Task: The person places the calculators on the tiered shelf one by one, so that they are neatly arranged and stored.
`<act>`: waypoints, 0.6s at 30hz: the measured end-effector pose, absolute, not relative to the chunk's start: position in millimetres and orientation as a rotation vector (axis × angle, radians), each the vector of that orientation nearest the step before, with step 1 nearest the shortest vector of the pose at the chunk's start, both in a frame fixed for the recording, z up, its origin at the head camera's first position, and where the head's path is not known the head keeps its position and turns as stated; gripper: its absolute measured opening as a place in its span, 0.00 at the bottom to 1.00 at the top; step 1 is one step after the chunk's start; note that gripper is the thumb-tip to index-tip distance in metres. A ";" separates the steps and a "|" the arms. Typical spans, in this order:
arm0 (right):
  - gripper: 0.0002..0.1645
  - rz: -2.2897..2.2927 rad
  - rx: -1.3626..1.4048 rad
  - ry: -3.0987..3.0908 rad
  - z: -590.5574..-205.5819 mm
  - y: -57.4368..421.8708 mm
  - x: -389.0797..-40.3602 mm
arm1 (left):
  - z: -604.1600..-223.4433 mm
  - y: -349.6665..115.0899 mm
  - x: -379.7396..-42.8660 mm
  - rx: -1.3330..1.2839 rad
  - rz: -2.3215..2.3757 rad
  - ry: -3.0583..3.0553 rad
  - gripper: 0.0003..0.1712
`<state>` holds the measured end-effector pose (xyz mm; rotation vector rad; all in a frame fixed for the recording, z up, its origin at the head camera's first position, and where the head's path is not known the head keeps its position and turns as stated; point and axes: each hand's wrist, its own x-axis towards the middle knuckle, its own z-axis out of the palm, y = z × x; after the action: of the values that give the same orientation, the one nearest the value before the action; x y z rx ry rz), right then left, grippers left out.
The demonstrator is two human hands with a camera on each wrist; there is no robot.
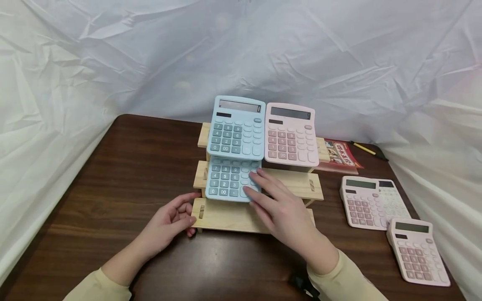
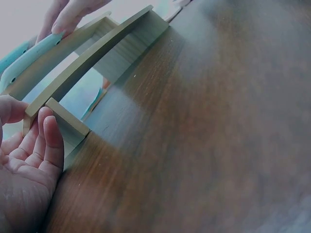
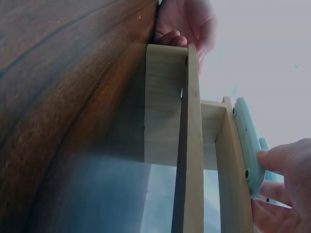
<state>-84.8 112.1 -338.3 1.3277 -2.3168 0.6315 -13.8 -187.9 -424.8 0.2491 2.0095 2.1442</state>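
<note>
A three-tier wooden stand point(image 1: 233, 217) holds the calculators in steps. At its lowest shelf's left end, my left hand point(image 1: 171, 221) pinches the board, thumb above and fingers curled beneath, as the left wrist view shows. My right hand point(image 1: 282, 207) grips the right side of the light-blue calculator point(image 1: 224, 179) on the middle tier, fingers lying over its right-hand keys. That calculator's display is hidden under another blue calculator point(image 1: 237, 129) on the top tier. Beside the upper one stands a pink calculator point(image 1: 291, 136). In the right wrist view, the held calculator point(image 3: 247, 141) leans on the tier.
Two more pink calculators, a wide one point(image 1: 361, 205) and a narrower one point(image 1: 418, 253), lie on the dark wooden table point(image 1: 94, 196) at right. Behind are a red printed booklet point(image 1: 340, 154) and a yellow pen point(image 1: 363, 148). White sheeting point(image 1: 180, 54) encloses the back and sides.
</note>
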 end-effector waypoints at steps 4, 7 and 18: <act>0.21 0.617 1.291 -2.328 -340.3 108.4 -83.8 | -425.5 -189.6 -13.9 0.239 2.147 2.036 0.32; 0.22 0.595 1.273 -2.347 -341.1 106.4 -83.2 | -426.8 -190.1 -13.8 0.219 2.156 2.043 0.32; 0.26 0.548 1.428 -2.578 -299.3 155.0 -75.7 | -427.8 -187.4 -12.5 0.223 2.165 2.000 0.33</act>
<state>-75.7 155.0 -299.3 1.4285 -2.5785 0.5480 -12.5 -187.4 -427.8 0.2229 2.0001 2.1649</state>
